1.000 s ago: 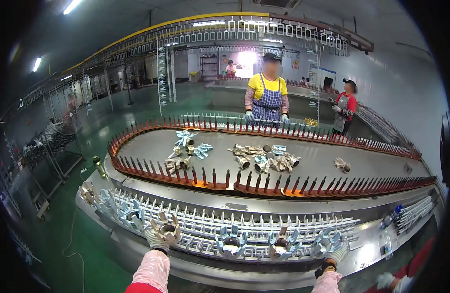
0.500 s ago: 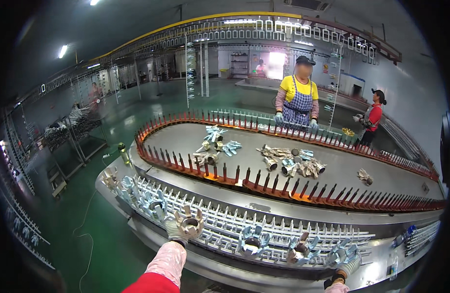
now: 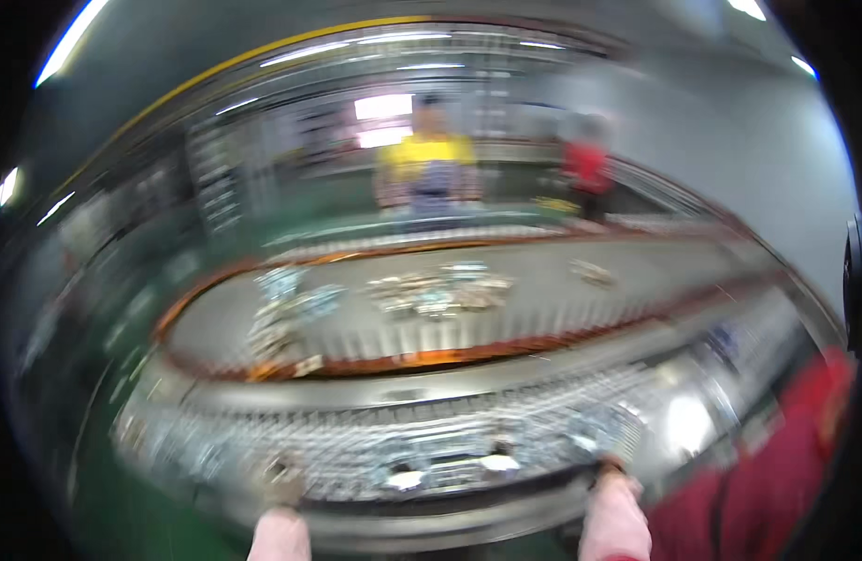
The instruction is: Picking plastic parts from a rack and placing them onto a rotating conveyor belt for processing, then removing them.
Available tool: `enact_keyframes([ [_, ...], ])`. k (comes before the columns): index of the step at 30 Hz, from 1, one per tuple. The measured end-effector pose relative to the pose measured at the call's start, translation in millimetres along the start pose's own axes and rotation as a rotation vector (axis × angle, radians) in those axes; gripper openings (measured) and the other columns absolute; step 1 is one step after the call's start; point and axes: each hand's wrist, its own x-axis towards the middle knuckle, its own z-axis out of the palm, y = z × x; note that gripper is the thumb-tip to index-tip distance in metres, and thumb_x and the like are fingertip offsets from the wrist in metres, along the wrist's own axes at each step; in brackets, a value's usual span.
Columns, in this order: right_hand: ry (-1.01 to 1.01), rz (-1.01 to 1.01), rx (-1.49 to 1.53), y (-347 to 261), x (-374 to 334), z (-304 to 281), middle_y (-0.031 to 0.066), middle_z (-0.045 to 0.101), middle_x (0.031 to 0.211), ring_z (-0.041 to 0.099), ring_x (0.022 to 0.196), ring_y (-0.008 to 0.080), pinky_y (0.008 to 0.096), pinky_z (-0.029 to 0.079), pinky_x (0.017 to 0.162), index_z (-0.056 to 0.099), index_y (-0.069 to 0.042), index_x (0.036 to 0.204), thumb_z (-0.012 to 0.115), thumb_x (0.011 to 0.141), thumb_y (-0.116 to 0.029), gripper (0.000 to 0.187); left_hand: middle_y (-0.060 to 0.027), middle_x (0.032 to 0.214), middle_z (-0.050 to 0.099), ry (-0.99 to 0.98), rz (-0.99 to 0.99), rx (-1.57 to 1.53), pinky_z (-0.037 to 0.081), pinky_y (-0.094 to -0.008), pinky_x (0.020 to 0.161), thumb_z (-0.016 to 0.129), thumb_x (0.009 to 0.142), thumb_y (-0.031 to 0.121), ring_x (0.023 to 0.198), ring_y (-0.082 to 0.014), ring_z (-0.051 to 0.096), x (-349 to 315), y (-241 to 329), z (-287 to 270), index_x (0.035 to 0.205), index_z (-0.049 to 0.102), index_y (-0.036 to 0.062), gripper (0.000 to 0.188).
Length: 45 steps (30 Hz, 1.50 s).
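The whole head view is smeared by motion. My left hand [image 3: 283,484] is over the near side of a rack of thin metal bars [image 3: 347,467], next to a brownish, dark-centred piece that blurs into it. My right hand [image 3: 620,453] is at the rack's right end, beside a pale bluish claw-like part [image 3: 590,435]. The fingers of both hands are too blurred to read. Between them, two round-centred clawed metal parts [image 3: 406,477] sit on the rack. More bluish parts [image 3: 183,447] blur together at its left end.
Beyond the rack runs a long metal table [image 3: 534,323] edged by an orange-brown track [image 3: 431,358] with upright pins. Heaps of metal pieces [image 3: 440,292] lie on it. A person in yellow [image 3: 431,168] stands across, another in red [image 3: 585,168] farther right. A dark red garment [image 3: 749,496] fills the lower right.
The view has swung to the right, so the table and people sit farther left. A red garment has come in at the right. Blur hides the finer hand changes.
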Motion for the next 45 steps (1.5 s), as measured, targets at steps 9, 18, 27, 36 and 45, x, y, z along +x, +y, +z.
enact_keyframes([
  [9,0.358,-0.046,0.423,-41.3,-26.6,-81.0,0.0127,0.062,0.086,0.06,0.082,0.0317,0.0439,0.044,0.077,0.061,-0.007,0.084,0.055,0.072,-0.019,0.018,-0.0109,0.108,0.056,0.312,0.204,0.099,0.035,-0.0504,0.088,0.051,0.078,0.032,0.098,-0.0304,0.051,-57.2,80.2,-14.3,0.099,0.056,0.0138,0.028],
  [18,0.506,-0.088,0.428,-50.5,-34.9,-67.4,0.012,0.059,0.093,0.056,0.088,0.0278,0.0401,0.044,0.08,0.059,-0.009,0.094,0.052,0.077,-0.019,0.022,-0.0139,0.109,0.055,0.301,0.296,0.12,0.034,-0.0501,0.088,0.054,0.077,0.03,0.098,-0.0313,0.051,-44.4,87.4,-6.6,0.103,0.053,0.0106,0.032],
  [27,0.372,0.067,0.361,-23.8,-19.7,-78.2,0.0142,0.061,0.092,0.059,0.086,0.0281,0.039,0.046,0.077,0.061,-0.007,0.092,0.052,0.075,-0.02,0.022,-0.0168,0.109,0.053,0.327,0.278,0.115,0.034,-0.0498,0.089,0.056,0.077,0.028,0.098,-0.0323,0.05,-36.5,75.7,2.6,0.107,0.051,0.0075,0.037],
  [36,0.186,-0.015,0.246,-64.0,-36.0,-60.1,0.0153,0.064,0.082,0.063,0.078,0.03,0.0394,0.049,0.069,0.066,-0.007,0.079,0.055,0.07,-0.018,0.018,-0.0198,0.109,0.052,0.394,0.128,0.215,0.034,-0.0494,0.089,0.059,0.076,0.026,0.099,-0.0333,0.05,-32.5,-1.2,21.1,0.111,0.048,0.0043,0.043],
  [45,0.502,-0.053,0.343,-84.6,-39.3,-40.7,0.0124,0.062,0.088,0.058,0.084,0.031,0.042,0.045,0.075,0.064,-0.008,0.085,0.051,0.077,-0.022,0.02,-0.0227,0.109,0.051,0.423,-0.071,0.568,0.034,-0.0491,0.09,0.062,0.076,0.024,0.099,-0.0343,0.049,-11.6,-120.3,38.6,0.115,0.045,0.0012,0.049],
])
